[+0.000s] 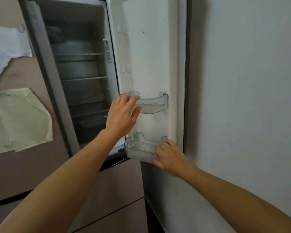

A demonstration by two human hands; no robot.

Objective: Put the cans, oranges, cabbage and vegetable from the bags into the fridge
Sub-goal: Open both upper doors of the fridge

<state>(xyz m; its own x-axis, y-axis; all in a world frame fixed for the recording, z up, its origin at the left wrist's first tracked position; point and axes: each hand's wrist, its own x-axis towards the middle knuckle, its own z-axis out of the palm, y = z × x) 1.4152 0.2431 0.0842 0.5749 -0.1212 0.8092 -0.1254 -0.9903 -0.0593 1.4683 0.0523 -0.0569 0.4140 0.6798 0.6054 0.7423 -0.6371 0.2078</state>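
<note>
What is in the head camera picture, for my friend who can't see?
Two bare hands reach to an open fridge door: the left hand grips the upper bin, the right hand grips the lower bin. Both clear bins look empty.

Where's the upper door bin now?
Head view, centre: upper door bin on the open fridge door, left hand gripping its left end, above the lower door bin.

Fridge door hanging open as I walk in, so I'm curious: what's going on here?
A person stands at the open grey fridge. The left hand grips the upper clear plastic door bin at its left end; the right hand holds the lower clear plastic door bin at its right end. Both bins look empty; no groceries in sight.
</note>
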